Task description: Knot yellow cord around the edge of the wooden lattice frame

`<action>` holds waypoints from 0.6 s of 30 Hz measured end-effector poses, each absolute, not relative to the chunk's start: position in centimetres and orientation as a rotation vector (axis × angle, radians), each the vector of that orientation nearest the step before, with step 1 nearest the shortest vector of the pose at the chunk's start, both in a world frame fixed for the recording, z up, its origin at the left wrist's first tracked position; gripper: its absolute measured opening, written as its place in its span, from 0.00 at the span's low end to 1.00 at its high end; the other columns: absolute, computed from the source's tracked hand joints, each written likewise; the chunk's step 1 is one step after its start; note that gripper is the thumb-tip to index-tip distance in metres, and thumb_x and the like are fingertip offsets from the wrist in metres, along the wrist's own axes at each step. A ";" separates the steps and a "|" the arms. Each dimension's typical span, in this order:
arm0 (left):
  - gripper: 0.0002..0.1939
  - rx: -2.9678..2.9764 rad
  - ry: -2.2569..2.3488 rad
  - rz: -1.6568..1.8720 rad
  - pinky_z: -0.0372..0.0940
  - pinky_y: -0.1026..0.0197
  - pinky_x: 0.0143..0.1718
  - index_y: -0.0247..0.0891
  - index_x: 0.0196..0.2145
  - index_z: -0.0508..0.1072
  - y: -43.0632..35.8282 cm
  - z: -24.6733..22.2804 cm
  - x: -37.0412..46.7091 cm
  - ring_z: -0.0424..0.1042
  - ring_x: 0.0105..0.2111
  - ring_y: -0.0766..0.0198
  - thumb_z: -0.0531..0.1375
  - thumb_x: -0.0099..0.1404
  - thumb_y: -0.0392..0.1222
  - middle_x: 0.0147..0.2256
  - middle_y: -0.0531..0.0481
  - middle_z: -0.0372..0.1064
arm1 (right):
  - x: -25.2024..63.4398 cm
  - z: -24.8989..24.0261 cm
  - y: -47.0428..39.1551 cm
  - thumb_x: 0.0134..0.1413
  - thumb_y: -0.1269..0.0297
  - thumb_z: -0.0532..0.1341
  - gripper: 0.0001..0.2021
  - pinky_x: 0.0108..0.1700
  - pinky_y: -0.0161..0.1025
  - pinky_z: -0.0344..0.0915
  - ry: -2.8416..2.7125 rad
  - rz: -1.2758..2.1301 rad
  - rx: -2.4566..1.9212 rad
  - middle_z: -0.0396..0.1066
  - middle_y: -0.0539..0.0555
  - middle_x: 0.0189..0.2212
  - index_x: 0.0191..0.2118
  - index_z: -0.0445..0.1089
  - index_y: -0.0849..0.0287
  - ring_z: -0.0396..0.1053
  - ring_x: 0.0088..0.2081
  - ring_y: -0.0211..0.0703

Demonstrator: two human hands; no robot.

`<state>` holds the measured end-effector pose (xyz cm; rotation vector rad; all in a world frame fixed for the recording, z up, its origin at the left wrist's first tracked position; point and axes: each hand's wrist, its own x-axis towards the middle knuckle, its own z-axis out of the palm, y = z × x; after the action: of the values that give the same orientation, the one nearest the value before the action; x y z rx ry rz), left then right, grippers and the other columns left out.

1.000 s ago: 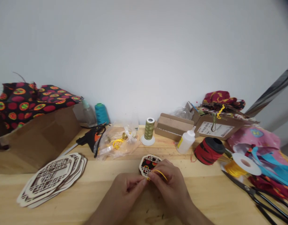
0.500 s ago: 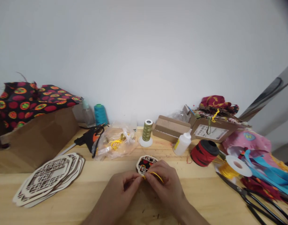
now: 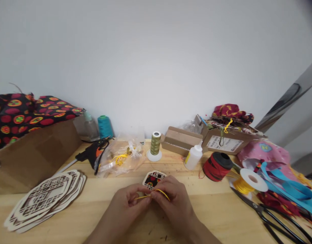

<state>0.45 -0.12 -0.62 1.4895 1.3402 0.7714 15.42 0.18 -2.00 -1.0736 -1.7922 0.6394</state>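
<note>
Between my hands runs a yellow cord [image 3: 143,197], with a loop of it arching over the right fingers. My left hand [image 3: 128,205] is closed in a pinch on the cord. My right hand [image 3: 175,201] pinches it too, its fingertips meeting the left ones. Just beyond them is a small pale wooden lattice frame [image 3: 149,179] with dark, red-patterned fabric inside. The right fingers cover its lower right part, so whether they also grip it is hidden. Where the cord joins the frame cannot be made out.
At left lie stacked lattice panels [image 3: 44,200] before a cardboard box [image 3: 44,149] of printed fabric. A glue gun [image 3: 91,152] and plastic bag [image 3: 123,156] sit behind. Rightward are a green thread spool [image 3: 155,144], glue bottle [image 3: 194,156], red thread spool [image 3: 217,167], yellow cord spool [image 3: 253,179] and black scissors [image 3: 262,210].
A length of yellow cord now shows stretched across the left fingers, where before only a bit showed at the fingertips. The view has shifted slightly, moving the scene left.
</note>
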 end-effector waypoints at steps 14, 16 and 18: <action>0.10 1.427 1.255 0.708 0.63 0.69 0.27 0.38 0.31 0.75 0.3 -1.1 0.4 0.70 0.27 0.63 0.57 0.50 0.39 0.26 0.53 0.75 | 15.3 -2.5 0.6 0.46 0.65 0.59 0.05 0.34 0.37 0.53 -1.894 0.435 -1.180 0.68 0.49 0.23 0.24 0.70 0.55 0.61 0.29 0.38; 0.10 1.414 1.222 0.741 0.63 0.69 0.29 0.39 0.31 0.75 0.2 -1.1 0.4 0.70 0.30 0.63 0.57 0.51 0.39 0.27 0.53 0.74 | 15.3 -2.5 0.6 0.47 0.65 0.58 0.06 0.35 0.37 0.53 -1.885 0.461 -1.169 0.67 0.49 0.23 0.24 0.70 0.55 0.61 0.29 0.37; 0.10 1.415 1.202 0.764 0.63 0.70 0.30 0.39 0.33 0.74 0.1 -1.0 0.3 0.70 0.30 0.64 0.56 0.52 0.39 0.27 0.54 0.74 | 15.3 -2.5 0.6 0.47 0.66 0.58 0.06 0.35 0.37 0.53 -1.882 0.473 -1.160 0.67 0.49 0.23 0.24 0.70 0.56 0.61 0.29 0.37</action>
<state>0.26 0.14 -1.04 1.4150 1.2015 0.7645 15.31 0.57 -2.47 -1.1604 -1.8818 0.4725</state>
